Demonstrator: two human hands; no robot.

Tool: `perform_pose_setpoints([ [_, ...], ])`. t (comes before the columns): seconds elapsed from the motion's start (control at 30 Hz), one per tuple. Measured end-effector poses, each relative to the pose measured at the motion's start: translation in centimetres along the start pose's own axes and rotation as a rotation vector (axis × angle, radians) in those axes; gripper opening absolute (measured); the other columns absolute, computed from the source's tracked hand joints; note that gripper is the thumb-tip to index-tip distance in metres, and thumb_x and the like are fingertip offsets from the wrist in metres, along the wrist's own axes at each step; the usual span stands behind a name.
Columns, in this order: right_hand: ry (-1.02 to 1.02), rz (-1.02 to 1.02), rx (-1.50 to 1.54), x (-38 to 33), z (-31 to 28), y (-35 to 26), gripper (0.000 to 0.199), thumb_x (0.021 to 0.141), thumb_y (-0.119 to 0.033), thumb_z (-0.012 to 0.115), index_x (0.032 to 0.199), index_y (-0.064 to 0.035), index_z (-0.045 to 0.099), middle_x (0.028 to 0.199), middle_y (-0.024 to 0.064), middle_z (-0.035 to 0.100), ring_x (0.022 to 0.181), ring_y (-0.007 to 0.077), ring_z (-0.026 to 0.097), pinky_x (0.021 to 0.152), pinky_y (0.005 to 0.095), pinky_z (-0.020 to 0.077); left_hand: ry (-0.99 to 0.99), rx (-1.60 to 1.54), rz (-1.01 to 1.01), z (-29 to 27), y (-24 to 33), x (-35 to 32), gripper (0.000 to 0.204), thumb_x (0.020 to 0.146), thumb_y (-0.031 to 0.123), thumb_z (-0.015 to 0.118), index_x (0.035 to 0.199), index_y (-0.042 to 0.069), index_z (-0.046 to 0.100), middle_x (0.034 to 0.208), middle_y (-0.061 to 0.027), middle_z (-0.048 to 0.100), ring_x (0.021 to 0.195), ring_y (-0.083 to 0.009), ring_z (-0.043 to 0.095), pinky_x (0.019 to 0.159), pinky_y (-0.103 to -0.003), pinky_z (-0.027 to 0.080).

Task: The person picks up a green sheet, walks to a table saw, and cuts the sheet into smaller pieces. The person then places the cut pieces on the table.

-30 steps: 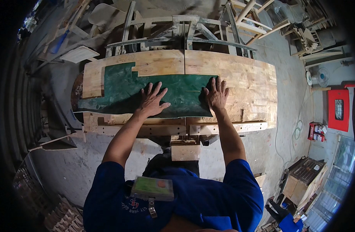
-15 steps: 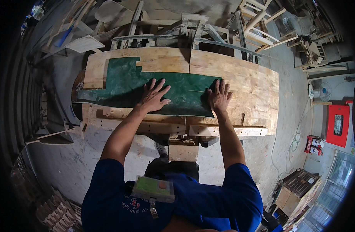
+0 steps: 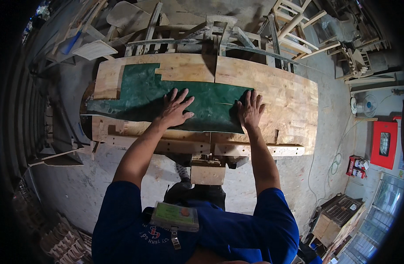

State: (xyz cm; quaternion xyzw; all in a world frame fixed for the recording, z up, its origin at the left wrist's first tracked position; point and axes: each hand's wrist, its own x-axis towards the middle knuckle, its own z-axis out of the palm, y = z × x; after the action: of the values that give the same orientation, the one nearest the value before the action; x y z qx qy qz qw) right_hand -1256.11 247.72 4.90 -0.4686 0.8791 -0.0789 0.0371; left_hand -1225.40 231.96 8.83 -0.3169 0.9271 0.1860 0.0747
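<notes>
A dark green sheet (image 3: pixel 140 88) with a stepped, cut-out outline lies on the light wooden board (image 3: pixel 290 101) of a workbench. My left hand (image 3: pixel 176 108) rests palm down on the middle of the sheet, its fingers spread. Near the sheet's right end, my right hand (image 3: pixel 251 109) is also laid flat, fingers pointing away from me and slightly apart. The sheet's left end reaches past the board's left side. Nothing is gripped in either hand.
A wooden rail with holes (image 3: pixel 259 150) runs along the bench's near side, above a wooden block (image 3: pixel 207 174). Wooden frames (image 3: pixel 222 33) stand behind the bench. At right are a red wall cabinet (image 3: pixel 383 144), a fan (image 3: pixel 367 104) and a wooden crate (image 3: pixel 331 224).
My hands stay flat on the green sheet in nearly the same places. The whole view has shifted very slightly.
</notes>
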Motion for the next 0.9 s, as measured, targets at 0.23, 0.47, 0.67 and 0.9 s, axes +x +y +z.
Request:
perform_pose_setpoints([
  [0.23,-0.022,0.003,0.01,0.0,0.1,0.1,0.078,0.105,-0.06,0.047,0.168,-0.0171,0.03,0.176,0.0125,0.022,0.161,0.0453,0.013,0.124,0.0715,0.0107,-0.022,0.009,-0.02,0.0,0.4,0.0,0.073,0.098,0.053,0.065,0.163,0.027,0.042,0.177,-0.0098,0.017,0.16,-0.0489,0.011,0.122,-0.077,0.014],
  [0.47,-0.039,-0.005,0.003,0.0,0.1,0.2,0.079,0.105,-0.061,0.045,0.168,-0.0177,0.027,0.177,0.0119,0.019,0.162,0.045,0.011,0.124,0.0717,0.0098,-0.048,0.011,-0.054,-0.2,0.9,-0.3,0.074,0.099,0.055,0.063,0.164,0.028,0.04,0.178,-0.0075,0.014,0.161,-0.0458,0.009,0.124,-0.075,0.013],
  [0.67,-0.062,-0.004,0.003,-0.1,-0.1,0.2,0.079,0.106,-0.063,0.043,0.169,-0.019,0.025,0.177,0.011,0.017,0.162,0.0447,0.01,0.124,0.0717,0.0097,-0.053,0.026,-0.066,-0.1,1.2,-0.6,0.074,0.1,0.056,0.062,0.165,0.029,0.038,0.178,-0.0064,0.013,0.162,-0.045,0.008,0.124,-0.074,0.012],
  [0.9,-0.07,-0.006,0.005,-0.1,0.0,0.1,0.079,0.106,-0.063,0.043,0.169,-0.0196,0.025,0.178,0.0099,0.016,0.162,0.0447,0.01,0.124,0.0718,0.0097,-0.047,0.015,-0.076,0.3,1.1,-0.8,0.074,0.1,0.057,0.062,0.165,0.031,0.037,0.179,-0.0054,0.012,0.162,-0.044,0.006,0.125,-0.074,0.01],
])
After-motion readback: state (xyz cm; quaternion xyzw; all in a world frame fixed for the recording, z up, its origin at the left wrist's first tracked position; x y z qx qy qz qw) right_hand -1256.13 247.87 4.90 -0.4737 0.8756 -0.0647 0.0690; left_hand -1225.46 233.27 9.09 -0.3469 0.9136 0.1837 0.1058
